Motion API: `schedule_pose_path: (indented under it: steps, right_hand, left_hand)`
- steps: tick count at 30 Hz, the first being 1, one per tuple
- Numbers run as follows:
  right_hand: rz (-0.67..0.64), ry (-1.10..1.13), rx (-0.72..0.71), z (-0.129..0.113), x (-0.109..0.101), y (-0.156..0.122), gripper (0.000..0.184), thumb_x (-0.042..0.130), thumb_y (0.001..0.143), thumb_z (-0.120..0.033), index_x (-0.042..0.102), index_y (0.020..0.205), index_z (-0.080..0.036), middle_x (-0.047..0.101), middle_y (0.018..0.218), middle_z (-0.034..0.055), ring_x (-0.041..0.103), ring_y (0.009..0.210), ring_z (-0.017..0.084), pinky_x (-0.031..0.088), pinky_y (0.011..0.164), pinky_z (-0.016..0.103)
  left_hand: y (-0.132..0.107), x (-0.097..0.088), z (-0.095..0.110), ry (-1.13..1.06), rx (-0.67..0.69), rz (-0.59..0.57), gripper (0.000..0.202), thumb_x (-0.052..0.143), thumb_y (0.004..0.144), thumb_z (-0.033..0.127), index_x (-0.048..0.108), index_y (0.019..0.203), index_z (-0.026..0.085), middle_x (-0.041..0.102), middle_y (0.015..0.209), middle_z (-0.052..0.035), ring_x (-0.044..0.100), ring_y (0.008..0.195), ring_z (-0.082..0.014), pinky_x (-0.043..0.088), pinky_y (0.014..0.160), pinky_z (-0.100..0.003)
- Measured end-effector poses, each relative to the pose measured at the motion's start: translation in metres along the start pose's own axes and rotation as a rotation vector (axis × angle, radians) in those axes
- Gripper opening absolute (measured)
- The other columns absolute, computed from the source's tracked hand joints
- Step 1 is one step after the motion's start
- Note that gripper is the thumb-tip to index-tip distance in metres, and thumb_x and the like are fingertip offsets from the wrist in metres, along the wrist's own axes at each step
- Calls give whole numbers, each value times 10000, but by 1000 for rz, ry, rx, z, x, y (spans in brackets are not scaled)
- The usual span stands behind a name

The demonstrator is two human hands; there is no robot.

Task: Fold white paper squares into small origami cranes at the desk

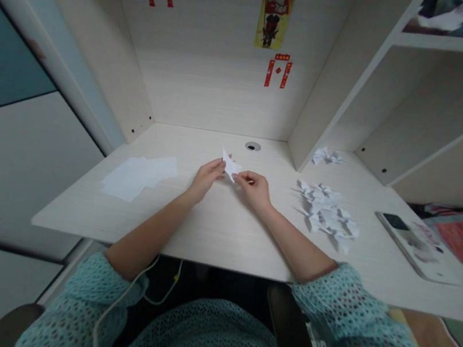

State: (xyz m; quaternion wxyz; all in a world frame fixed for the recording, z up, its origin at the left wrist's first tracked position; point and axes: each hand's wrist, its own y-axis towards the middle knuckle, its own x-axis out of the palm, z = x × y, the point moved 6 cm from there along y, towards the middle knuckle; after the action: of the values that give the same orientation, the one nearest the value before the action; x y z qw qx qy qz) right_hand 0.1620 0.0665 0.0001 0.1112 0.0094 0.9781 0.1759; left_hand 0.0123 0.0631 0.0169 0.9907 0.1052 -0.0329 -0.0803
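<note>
A small piece of folded white paper [229, 165] is held up just above the pale wooden desk [223, 230], near its middle. My left hand [204, 179] pinches the paper's left side with closed fingers. My right hand [254, 187] pinches its lower right corner, fingers curled. Both forearms reach in from the near edge, with teal knit sleeves pushed up.
A stack of flat white sheets [139, 176] lies at the left. Several folded paper figures [326, 212] are heaped at the right, a few more [326, 156] by the shelf divider. A phone [414, 246] lies far right. A cable hole [252, 146] is at the back.
</note>
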Motion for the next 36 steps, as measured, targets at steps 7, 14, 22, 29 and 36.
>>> schedule_pose_path:
  steps: [7, 14, 22, 29, 36]
  right_hand:
    - [-70, -92, -70, -3, 5, -1, 237, 540, 775, -395, 621, 723, -178, 618, 669, 6, 514, 609, 131, 369, 563, 232]
    - [-71, -157, -82, -1, 6, -2, 216, 493, 791, -353, 614, 738, -183, 619, 692, 10, 530, 636, 138, 391, 597, 241]
    - [-2, -71, 37, -1, -1, -1, 234, 584, 717, -393, 664, 682, -176, 658, 644, 23, 568, 590, 146, 429, 607, 261]
    - [3, 154, 132, 1, -1, 1, 304, 632, 678, -472, 641, 656, -169, 653, 631, 31, 551, 550, 130, 427, 563, 251]
    - [-11, 386, 291, 3, 1, -1, 451, 739, 566, -461, 620, 893, -174, 630, 579, -4, 516, 479, 104, 374, 483, 222]
  left_hand:
    - [-1, 9, 0, -114, 18, -115, 627, 651, 756, 408, 462, 1312, 188, 579, 1244, -140, 568, 1077, -227, 413, 927, -354]
    - [0, 10, -2, -106, 41, -116, 598, 675, 738, 346, 492, 1280, 172, 589, 1227, -140, 565, 1094, -228, 410, 953, -372]
    - [0, 7, 0, -78, 39, -52, 590, 690, 717, 312, 511, 1257, 157, 580, 1238, -145, 541, 1135, -244, 409, 960, -379]
    - [3, 2, -3, -63, 56, -51, 572, 682, 724, 321, 516, 1249, 166, 567, 1258, -140, 537, 1134, -233, 406, 959, -367]
    - [2, -1, -4, -37, 40, -23, 604, 702, 703, 351, 521, 1250, 169, 581, 1237, -132, 553, 1095, -222, 408, 946, -350]
